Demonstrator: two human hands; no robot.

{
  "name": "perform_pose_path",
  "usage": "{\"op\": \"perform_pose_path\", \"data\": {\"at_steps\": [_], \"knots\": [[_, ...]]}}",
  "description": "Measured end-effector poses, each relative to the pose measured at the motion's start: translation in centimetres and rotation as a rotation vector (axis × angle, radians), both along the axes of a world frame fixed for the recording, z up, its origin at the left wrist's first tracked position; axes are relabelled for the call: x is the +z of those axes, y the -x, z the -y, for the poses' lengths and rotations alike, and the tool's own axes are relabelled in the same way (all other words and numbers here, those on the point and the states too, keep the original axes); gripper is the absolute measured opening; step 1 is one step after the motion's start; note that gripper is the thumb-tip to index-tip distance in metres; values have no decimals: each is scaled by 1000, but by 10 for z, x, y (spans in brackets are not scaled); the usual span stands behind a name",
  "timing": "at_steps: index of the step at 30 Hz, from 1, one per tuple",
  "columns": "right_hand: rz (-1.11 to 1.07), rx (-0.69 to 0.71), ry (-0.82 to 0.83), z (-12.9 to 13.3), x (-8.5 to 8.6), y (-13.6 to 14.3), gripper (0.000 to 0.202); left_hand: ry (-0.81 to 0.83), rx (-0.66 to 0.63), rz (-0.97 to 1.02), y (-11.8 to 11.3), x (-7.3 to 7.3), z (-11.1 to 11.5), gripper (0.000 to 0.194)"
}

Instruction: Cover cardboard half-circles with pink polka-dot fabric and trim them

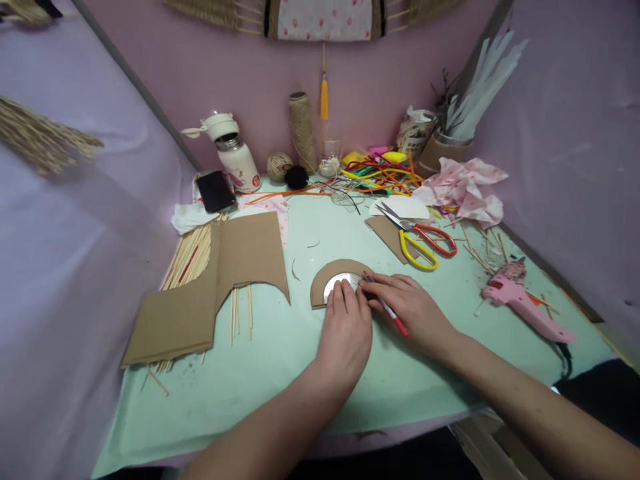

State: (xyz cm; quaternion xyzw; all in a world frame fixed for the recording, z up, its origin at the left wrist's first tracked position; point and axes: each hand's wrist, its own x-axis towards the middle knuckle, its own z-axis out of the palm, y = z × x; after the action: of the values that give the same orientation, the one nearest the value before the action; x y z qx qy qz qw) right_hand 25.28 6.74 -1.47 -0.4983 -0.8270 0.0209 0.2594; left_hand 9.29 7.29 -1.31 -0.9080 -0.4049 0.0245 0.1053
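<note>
1. Brown cardboard (336,268) under the left hand (347,327)
2. Red pen (395,318) in the right hand (407,303)
3. Scissors (408,227) beyond that hand, handles yellow and red
4. Pink glue gun (526,308) right of that hand
5. Pale, pink-spotted cloth (470,190) beyond that hand
6. Green table (250,400) under both hands

Pink and lilac enclosure

A pink back wall (200,80) stands between a pale lilac left wall (75,280) and a lilac-grey right wall (565,107), with a dark strip (145,87) down the left corner. A wall hanging (325,19) with a yellow tassel (325,99) decorates the back, and dried straw (45,133) juts across the left. Pale green covers the bench (280,380). The light is soft.
</note>
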Motion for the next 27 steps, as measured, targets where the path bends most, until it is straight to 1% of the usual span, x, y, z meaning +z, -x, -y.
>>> {"op": "perform_pose_path", "data": {"at_steps": [6, 10, 12, 15, 16, 18, 20, 22, 24, 27], "knots": [[-20, 10, 1, 0, -2, -1, 25, 31, 30, 68, 1, -3, 1, 47], [-98, 0, 72, -1, 3, -3, 24, 42, 34, 72, 1, -4, 0, 47], [-226, -29, 110, -7, 10, -2, 24, 54, 32, 55, 1, -2, -1, 47], [-484, -134, 139, -23, 23, 5, 25, 70, 28, 41, 1, -1, -1, 47], [-559, -181, 171, -31, 27, 9, 25, 71, 30, 43, 1, 0, -1, 47], [-688, -263, 291, -45, 30, 16, 26, 73, 36, 58, 1, 0, -1, 47], [-777, -289, 409, -56, 27, 22, 21, 83, 33, 73, 1, -1, -1, 48], [-826, -273, 486, -63, 18, 25, 18, 86, 29, 73, 1, -1, -1, 48], [-843, -257, 511, -64, 9, 26, 18, 76, 33, 61, 0, 0, -1, 48], [-829, -263, 475, -63, 0, 25, 19, 62, 44, 49, 0, 1, -2, 48]]}}
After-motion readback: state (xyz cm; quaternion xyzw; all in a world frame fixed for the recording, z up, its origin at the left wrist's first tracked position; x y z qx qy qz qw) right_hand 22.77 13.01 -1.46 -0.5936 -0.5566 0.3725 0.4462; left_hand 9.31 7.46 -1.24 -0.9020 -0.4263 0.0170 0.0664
